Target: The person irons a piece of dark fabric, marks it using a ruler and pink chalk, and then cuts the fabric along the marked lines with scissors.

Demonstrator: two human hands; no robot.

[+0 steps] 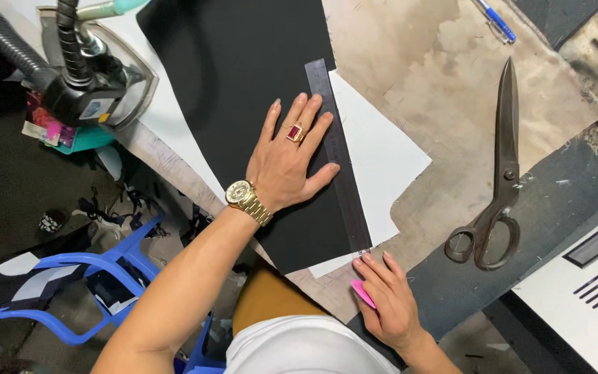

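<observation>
My left hand lies flat with fingers spread on a piece of black fabric, pressing a clear ruler along the fabric's right edge. It wears a gold watch and a red-stone ring. My right hand pinches a pink piece of tailor's chalk at the ruler's near end. A white paper pattern sticks out from under the fabric on the right.
Large dark scissors lie on the worn table to the right. A steam iron with hoses stands at the top left, a blue pen at the top. Blue plastic stools and fabric scraps are on the floor at left.
</observation>
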